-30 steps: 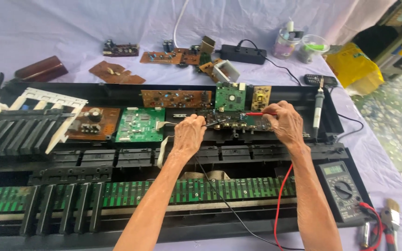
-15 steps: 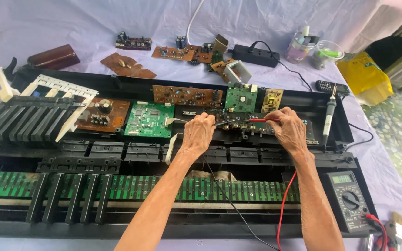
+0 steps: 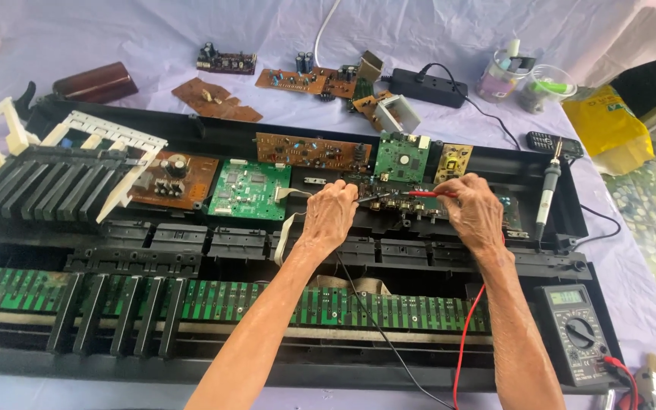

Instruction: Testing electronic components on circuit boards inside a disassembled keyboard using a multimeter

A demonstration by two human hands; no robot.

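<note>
An opened electronic keyboard case (image 3: 191, 137) lies across the table with its boards bare. My left hand (image 3: 331, 214) grips a black test probe (image 3: 373, 198) whose tip rests on a dark circuit board (image 3: 396, 203) in the middle of the case. My right hand (image 3: 476, 209) grips a red test probe (image 3: 428, 194) that points left at the same board. Black and red leads run down past my forearms toward a multimeter (image 3: 580, 330) at the lower right.
Green board (image 3: 250, 188) and brown boards (image 3: 309, 150) sit in the case; a removed block of black keys (image 3: 55, 182) lies left. A soldering iron (image 3: 547, 190) rests at right. Loose boards, a power strip (image 3: 427, 83), cups and a yellow bag (image 3: 605, 121) lie behind.
The view has shifted so the keyboard sits lower and more to the right in frame. Both hands stay on the same board with the probes, barely moved.
</note>
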